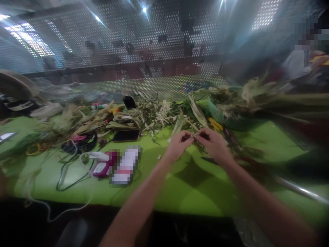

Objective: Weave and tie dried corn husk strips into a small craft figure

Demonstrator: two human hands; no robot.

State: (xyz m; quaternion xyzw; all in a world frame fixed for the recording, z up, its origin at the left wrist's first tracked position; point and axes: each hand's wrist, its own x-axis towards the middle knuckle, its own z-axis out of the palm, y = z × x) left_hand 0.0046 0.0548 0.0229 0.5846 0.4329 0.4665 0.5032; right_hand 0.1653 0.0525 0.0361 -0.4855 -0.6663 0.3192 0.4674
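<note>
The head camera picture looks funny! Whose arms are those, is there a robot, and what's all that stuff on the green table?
There's no robot here, just a person. The camera is worn on that person's head, looking forward and down, so you see their own arms reaching out. Their left hand and right hand are bare and close together, with the fingertips pinching something small, too blurry to name.

On the green table lie long, dry-looking leaves, a dark phone, a purple gadget and a white cable that hangs over the edge. Behind is a screen full of little holes.
</note>
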